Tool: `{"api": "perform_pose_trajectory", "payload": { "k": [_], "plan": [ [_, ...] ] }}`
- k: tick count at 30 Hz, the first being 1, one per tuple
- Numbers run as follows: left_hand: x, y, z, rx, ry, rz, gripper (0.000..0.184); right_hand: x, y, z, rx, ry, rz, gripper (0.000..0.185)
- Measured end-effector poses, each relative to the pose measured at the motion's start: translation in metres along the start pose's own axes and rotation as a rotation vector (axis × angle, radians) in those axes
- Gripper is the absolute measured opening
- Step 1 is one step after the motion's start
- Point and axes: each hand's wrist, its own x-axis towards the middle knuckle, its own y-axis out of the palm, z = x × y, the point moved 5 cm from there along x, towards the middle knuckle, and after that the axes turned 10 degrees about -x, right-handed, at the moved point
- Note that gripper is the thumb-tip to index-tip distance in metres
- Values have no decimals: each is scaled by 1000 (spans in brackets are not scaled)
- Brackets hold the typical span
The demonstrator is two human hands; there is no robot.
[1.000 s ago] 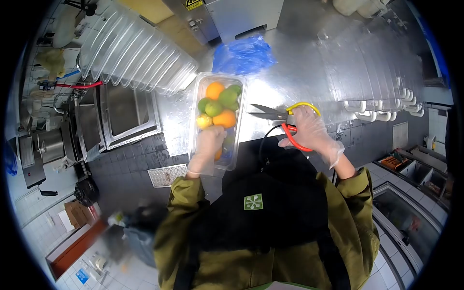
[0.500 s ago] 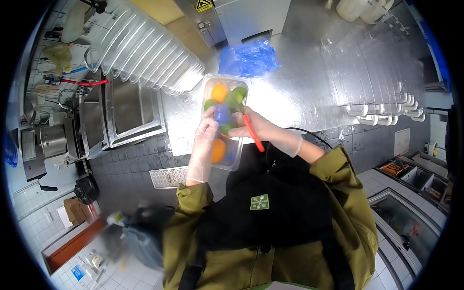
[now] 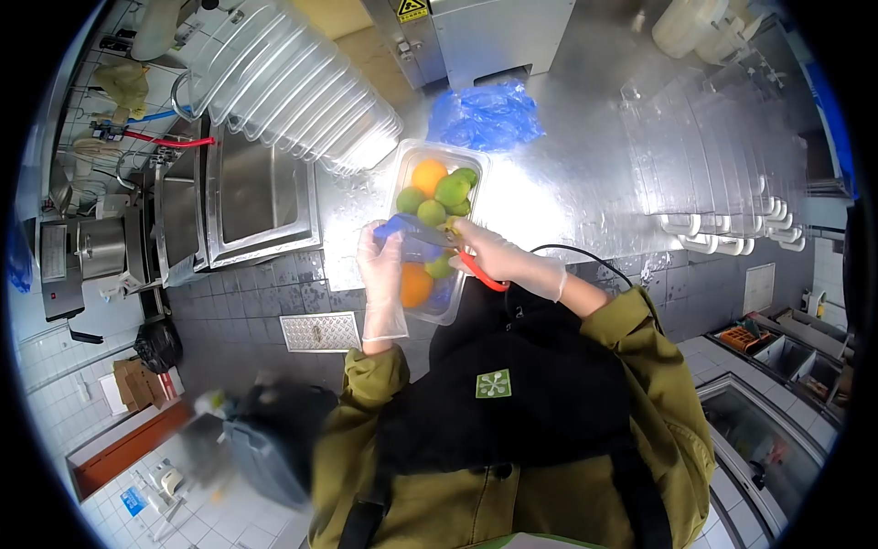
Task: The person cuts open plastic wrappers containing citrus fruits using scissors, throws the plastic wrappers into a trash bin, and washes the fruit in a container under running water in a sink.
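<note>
In a clear plastic container [image 3: 396, 194] lie an orange [image 3: 428, 174], another orange [image 3: 416, 285] at the near end, and several green limes [image 3: 451, 190]. My gloved left hand [image 3: 380, 261] pinches a piece of blue plastic bag [image 3: 400, 226] above the container's left side. My gloved right hand [image 3: 489, 252] is closed around red-handled scissors [image 3: 483, 273] at the right rim. Their grey blades point left toward the blue plastic. Part of the fruit below is hidden by the hands and plastic.
Crumpled blue plastic [image 3: 485, 117] lies behind the container on the steel counter [image 3: 585, 197]. Stacked clear containers [image 3: 293, 91] stand at left beside a sink [image 3: 261, 197]. More clear containers with white handles [image 3: 722, 165] are at right.
My left hand has drawn the blue plastic left and up from over the fruit, uncovering limes. The scissors have turned in my right hand, blades now pointing left.
</note>
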Motion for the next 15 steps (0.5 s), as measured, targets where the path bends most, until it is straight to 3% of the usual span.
{"api": "perform_pose_trajectory", "payload": {
  "k": [4, 5, 10, 13, 15],
  "plan": [
    [24, 37, -28, 152, -40, 106, 20, -20, -24, -14, 49, 94, -135, 43],
    [34, 55, -35, 141, 23, 158, 24, -27, -40, 0, 42, 270, -68, 41],
    [125, 144, -6, 265, 204, 336, 47, -48, -72, -12, 220, 243, -297, 41],
    [177, 151, 33, 408, 150, 389, 49, -68, -86, -15, 336, 326, -371, 38],
    [157, 136, -5, 343, 79, 336, 48, -81, -102, -5, 239, 390, -424, 35]
  ]
}}
